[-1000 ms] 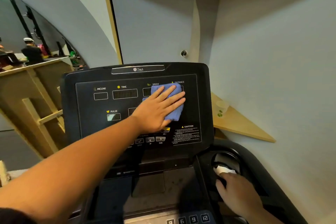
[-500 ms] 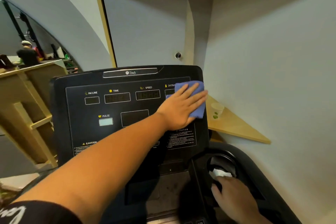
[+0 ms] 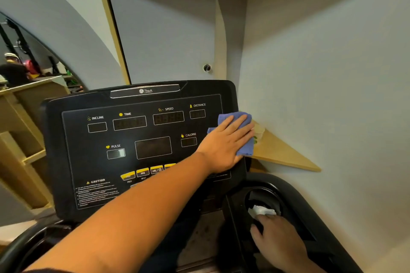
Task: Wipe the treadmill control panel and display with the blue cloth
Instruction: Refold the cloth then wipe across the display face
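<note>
The black treadmill control panel (image 3: 99, 162) stands upright in front of me, with small display windows labelled incline, time, speed, distance, calorie and pulse, and a larger centre display (image 3: 153, 147). My left hand (image 3: 224, 146) lies flat on the blue cloth (image 3: 246, 148) and presses it against the panel's right edge, with the cloth overhanging that edge. My forearm hides the lower middle buttons. My right hand (image 3: 279, 239) rests low at the right, fingers curled over the rim of the round cup holder (image 3: 277, 193).
A white crumpled piece (image 3: 263, 210) lies in the cup holder at my right fingertips. A wooden corner shelf (image 3: 281, 153) with a small clear cup (image 3: 260, 129) sits just right of the panel against the grey wall. A wooden frame (image 3: 26, 139) stands left.
My left hand slid the blue cloth rightward from the speed and distance windows to the panel's right edge and slightly lower. My right hand stayed on the cup holder.
</note>
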